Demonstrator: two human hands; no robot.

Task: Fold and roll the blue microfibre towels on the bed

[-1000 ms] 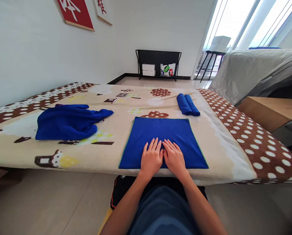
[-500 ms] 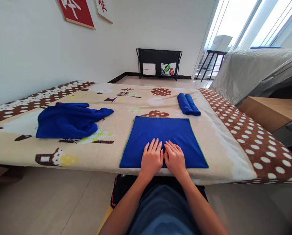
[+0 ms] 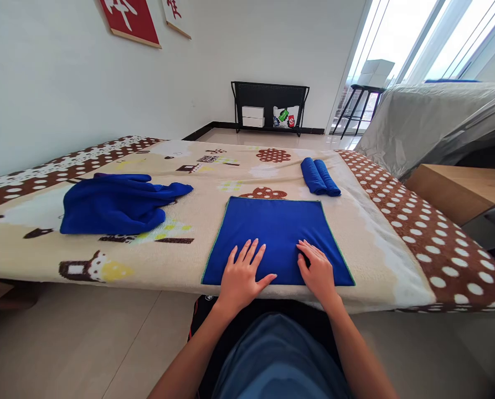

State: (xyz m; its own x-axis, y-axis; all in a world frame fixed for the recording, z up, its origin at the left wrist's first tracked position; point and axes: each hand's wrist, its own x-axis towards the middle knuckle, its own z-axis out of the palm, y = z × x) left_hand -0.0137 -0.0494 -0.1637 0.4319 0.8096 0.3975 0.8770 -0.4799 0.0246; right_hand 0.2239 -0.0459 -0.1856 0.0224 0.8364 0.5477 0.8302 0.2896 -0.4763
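A blue cloth (image 3: 272, 227) with green stitched edges lies spread flat in front of me, close to the near edge of the blanket-covered surface. My left hand (image 3: 243, 272) rests on its near left part, fingers spread and thumb out to the right. On the near right part is my right hand (image 3: 317, 270), its fingers stretched forward and slightly bent, with nothing held. Past the cloth, to the right, two rolled blue cloths (image 3: 320, 177) lie side by side. A crumpled heap of blue cloth (image 3: 118, 205) sits at the left.
A patterned blanket (image 3: 189, 216) with brown dotted borders covers the surface. Beyond it, a black rack (image 3: 270, 97) stands against the wall. To the right are a wooden box (image 3: 463, 185), a plastic-draped bulky object (image 3: 442, 111) and a black stool (image 3: 357, 105).
My hands have moved apart from the middle of the cloth, the left hand leftward and the right hand rightward. The left fingers have spread wider. The cloths have stayed in place.
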